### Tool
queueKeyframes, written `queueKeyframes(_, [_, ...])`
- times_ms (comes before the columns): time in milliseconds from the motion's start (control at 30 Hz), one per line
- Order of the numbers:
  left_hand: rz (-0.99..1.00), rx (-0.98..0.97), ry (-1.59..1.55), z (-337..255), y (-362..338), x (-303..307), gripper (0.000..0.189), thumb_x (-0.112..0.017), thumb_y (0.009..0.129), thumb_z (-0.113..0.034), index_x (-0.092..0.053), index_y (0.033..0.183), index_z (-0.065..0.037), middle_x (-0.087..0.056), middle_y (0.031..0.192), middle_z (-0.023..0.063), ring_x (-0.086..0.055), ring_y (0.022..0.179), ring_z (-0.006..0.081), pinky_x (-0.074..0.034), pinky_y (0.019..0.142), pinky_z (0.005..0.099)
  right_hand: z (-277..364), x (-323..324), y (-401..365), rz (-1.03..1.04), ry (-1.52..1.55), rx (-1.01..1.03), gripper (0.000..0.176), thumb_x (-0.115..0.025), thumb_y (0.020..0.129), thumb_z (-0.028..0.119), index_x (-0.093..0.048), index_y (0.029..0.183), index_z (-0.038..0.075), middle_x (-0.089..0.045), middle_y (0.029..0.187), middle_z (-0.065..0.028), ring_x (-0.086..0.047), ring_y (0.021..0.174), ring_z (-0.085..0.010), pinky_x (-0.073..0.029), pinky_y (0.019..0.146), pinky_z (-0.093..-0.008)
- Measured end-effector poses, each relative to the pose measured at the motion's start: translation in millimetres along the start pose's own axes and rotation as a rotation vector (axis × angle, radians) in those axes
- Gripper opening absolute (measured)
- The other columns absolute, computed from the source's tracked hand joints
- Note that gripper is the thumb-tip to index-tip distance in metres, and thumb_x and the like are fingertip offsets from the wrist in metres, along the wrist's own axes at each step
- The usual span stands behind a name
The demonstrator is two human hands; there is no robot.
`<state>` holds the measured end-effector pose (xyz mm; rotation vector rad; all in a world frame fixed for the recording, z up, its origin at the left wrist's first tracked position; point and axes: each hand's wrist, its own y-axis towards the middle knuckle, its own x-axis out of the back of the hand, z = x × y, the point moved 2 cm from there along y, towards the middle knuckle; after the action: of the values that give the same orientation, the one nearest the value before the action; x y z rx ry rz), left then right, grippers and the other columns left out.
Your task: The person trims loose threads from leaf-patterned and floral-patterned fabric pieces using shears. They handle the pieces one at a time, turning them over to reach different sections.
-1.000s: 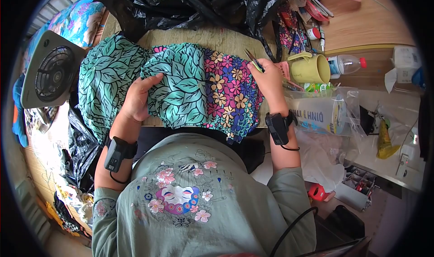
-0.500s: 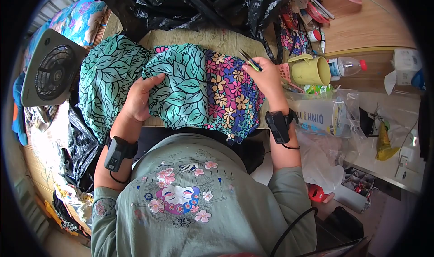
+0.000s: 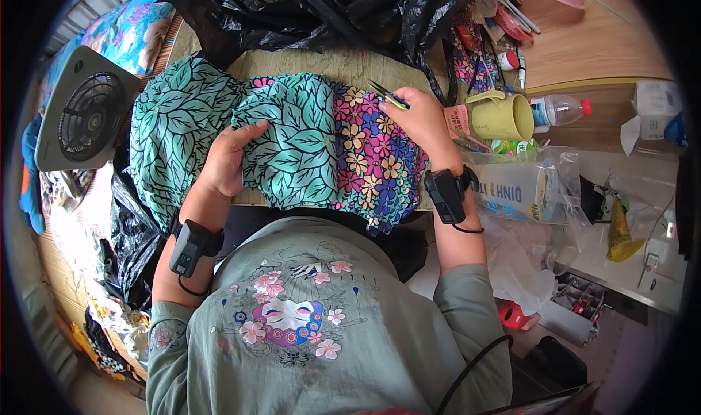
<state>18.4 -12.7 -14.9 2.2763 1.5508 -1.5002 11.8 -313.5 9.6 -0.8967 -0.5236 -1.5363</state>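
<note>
Green leaf-patterned fabric (image 3: 292, 145) lies across the table in front of me, with a floral pink, purple and yellow part (image 3: 369, 152) on its right side. My left hand (image 3: 228, 163) grips the leaf fabric near its middle, thumb on top, the other fingers hidden under the cloth. My right hand (image 3: 422, 119) is closed on small scissors or snips (image 3: 388, 95) with yellow-green on them, over the upper right edge of the floral part. Their dark tips point up and left, and the exact shape of the tool is hard to make out.
Black plastic bags (image 3: 328, 21) lie along the table's far edge (image 3: 350, 64). A fan (image 3: 87, 116) stands at the left. On the right are a yellow mug (image 3: 511, 117), a bottle (image 3: 562, 110) and a clear plastic bag (image 3: 526, 185).
My right hand has moved a little up and to the left with the tool. My left hand and the fabric have hardly shifted.
</note>
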Motion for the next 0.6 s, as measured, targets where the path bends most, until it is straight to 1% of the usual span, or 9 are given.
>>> queueKeyframes(67, [0.000,-0.003,-0.001,0,0,0,0.025,-0.050,0.092,-0.009,-0.057,0.111,0.006,-0.066,0.101,0.0134,-0.067,0.085,0.0217,-0.056,0.077,0.0343,0,0,0,-0.014,-0.009,0.046,0.027,-0.070,0.080,0.024,-0.065,0.091,0.000,-0.064,0.070,-0.0069,-0.057,0.061,-0.0121,-0.044,0.060,-0.0280])
queueKeyframes(300, [-0.001,0.002,0.016,-1,0,0,0.025,-0.050,0.091,-0.009,-0.057,0.111,0.006,-0.066,0.101,0.0135,-0.067,0.085,0.0217,-0.056,0.076,0.0343,9,3,-5,0.002,-0.011,0.012,0.027,-0.070,0.080,0.024,-0.065,0.091,0.000,-0.064,0.070,-0.0065,-0.058,0.061,-0.0125,-0.044,0.059,-0.0279])
queueKeyframes(400, [0.032,0.012,0.000,0,1,5,0.029,-0.050,0.092,-0.011,-0.056,0.115,0.006,-0.066,0.105,0.0150,-0.066,0.090,0.0236,-0.055,0.081,0.0354,11,1,-3,-0.010,0.012,0.013,0.028,-0.070,0.080,0.025,-0.065,0.092,0.001,-0.065,0.070,-0.0064,-0.059,0.061,-0.0126,-0.045,0.060,-0.0278])
queueKeyframes(500, [0.027,0.004,-0.003,0,0,4,0.029,-0.050,0.091,-0.011,-0.056,0.114,0.006,-0.066,0.105,0.0151,-0.066,0.090,0.0237,-0.055,0.081,0.0353,14,0,-2,-0.042,0.080,0.024,0.028,-0.071,0.080,0.026,-0.065,0.093,0.001,-0.065,0.071,-0.0066,-0.059,0.062,-0.0129,-0.046,0.060,-0.0276])
queueKeyframes(567, [0.027,0.003,-0.005,0,1,2,0.029,-0.050,0.091,-0.010,-0.056,0.114,0.006,-0.066,0.104,0.0152,-0.066,0.090,0.0237,-0.055,0.081,0.0353,23,3,-5,-0.024,-0.004,0.013,0.029,-0.071,0.080,0.027,-0.065,0.093,0.001,-0.065,0.071,-0.0071,-0.060,0.062,-0.0133,-0.046,0.060,-0.0274])
queueKeyframes(600, [0.021,0.000,-0.005,0,1,2,0.027,-0.050,0.091,-0.010,-0.057,0.113,0.006,-0.066,0.103,0.0148,-0.066,0.088,0.0232,-0.056,0.079,0.0350,25,4,-5,-0.014,-0.046,0.009,0.030,-0.071,0.080,0.027,-0.065,0.094,0.001,-0.066,0.072,-0.0074,-0.060,0.062,-0.0136,-0.046,0.060,-0.0274])
